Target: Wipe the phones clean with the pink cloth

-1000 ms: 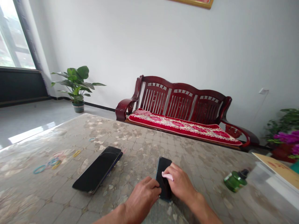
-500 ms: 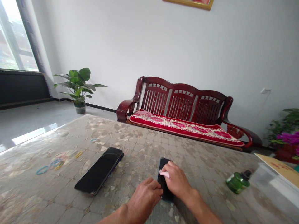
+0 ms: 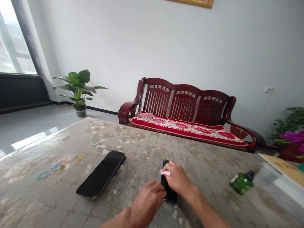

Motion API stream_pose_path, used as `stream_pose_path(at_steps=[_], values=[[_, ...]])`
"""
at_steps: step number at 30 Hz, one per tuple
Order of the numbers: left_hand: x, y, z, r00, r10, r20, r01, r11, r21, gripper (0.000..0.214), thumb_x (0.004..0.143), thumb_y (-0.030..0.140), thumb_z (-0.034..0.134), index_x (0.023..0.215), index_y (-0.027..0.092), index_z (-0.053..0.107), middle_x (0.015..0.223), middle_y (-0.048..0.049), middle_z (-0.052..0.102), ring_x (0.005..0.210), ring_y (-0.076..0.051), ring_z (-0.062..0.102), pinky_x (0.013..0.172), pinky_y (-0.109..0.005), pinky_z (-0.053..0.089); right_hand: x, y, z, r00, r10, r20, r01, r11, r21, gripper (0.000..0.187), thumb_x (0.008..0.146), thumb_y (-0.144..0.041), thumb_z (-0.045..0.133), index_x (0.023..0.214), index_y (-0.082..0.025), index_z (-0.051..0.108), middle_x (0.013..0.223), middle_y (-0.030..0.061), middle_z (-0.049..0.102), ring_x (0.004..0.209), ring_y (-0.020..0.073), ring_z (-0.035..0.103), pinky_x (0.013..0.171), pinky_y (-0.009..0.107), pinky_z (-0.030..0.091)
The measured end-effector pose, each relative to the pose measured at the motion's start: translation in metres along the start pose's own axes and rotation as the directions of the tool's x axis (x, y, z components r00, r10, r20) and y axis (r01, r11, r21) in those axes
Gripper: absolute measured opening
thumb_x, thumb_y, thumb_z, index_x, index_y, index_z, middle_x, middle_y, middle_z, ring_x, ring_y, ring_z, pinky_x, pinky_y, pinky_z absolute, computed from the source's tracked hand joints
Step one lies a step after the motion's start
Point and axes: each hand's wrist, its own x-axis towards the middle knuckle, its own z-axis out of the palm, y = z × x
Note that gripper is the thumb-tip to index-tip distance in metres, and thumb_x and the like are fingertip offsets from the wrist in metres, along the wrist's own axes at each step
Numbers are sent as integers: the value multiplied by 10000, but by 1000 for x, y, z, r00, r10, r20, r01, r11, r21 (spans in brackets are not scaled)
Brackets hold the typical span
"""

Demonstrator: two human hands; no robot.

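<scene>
Right hand (image 3: pixel 178 181) with cloth (image 3: pixel 165 173) on phone (image 3: pixel 169 194)

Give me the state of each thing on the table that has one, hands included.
left hand, fingers curled against the edge of the small phone.
right hand, shut on the pink cloth.
small phone, flat, screen dark, partly under both hands.
pink cloth, pressed on the small phone.
large phone, flat, screen dark, untouched.
green bottle, on its side, black cap on.
rubber bands, loose, scattered.

A slim black phone (image 3: pixel 169 195) lies flat on the table (image 3: pixel 71 202), a pink wipe (image 3: pixel 165 173) pressed against its far end.
</scene>
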Motion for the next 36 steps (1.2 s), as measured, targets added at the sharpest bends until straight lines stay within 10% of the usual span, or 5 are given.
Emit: stream_pose_path(at_steps=[12,36], values=[[-3,-2,3,999,1,-48,-3,999,-45,136,906,133,596,947,215,696,932,-27,688,866,-195,601,788,-275,501,21,0,-4,998,60,-10,-60,997,-37,218,914,-140,491,878,-223,689,956,39,674,904,144,621,781,209,399],[-2,0,1,999,-30,-34,27,997,-74,117,883,115,617,900,206,688,932,-21,690,888,-193,608,803,-271,483,-31,0,-7,994,-66,86,65,998,19,175,865,-133,535,875,-239,673,917,9,644,854,139,611,712,222,369]])
